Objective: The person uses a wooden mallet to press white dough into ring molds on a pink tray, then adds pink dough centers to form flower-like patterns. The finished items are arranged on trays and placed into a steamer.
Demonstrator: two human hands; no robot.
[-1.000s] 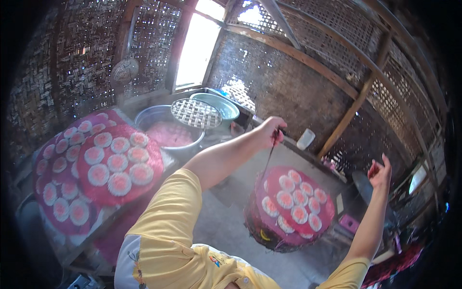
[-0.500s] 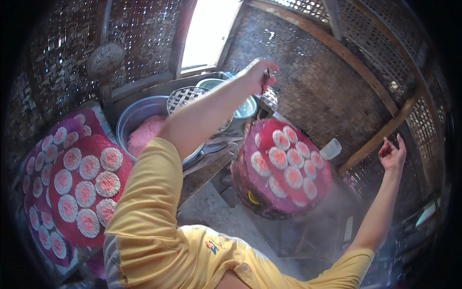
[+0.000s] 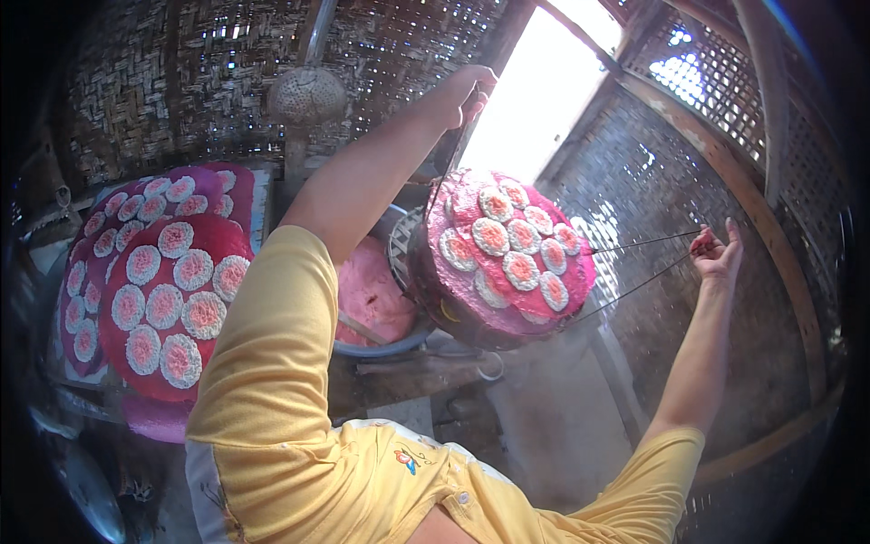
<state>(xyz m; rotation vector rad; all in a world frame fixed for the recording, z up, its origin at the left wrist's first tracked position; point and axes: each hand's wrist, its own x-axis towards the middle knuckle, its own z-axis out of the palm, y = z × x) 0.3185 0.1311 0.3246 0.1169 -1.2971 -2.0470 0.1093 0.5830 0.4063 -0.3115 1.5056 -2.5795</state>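
Note:
A round tray (image 3: 471, 313) draped in pink cloth hangs in mid-air, tilted, from thin strings. Several round white cakes with pink centres (image 3: 518, 245) lie on it. My left hand (image 3: 464, 92) is raised high above the tray and is shut on one string. My right hand (image 3: 716, 254) is stretched out to the right at tray height, pinching two strings that run back to the tray's edge. Both arms wear yellow sleeves.
At the left stand stacked red trays (image 3: 122, 272) loaded with the same cakes. A basin of pink batter (image 3: 372, 295) sits just behind the hanging tray. A woven strainer (image 3: 306, 95) hangs on the bamboo wall; a bright window (image 3: 544, 91) opens behind.
The hanging tray has risen and swung to the left toward the basin. My left hand has gone up higher with its string, and my right hand has stayed out to the side.

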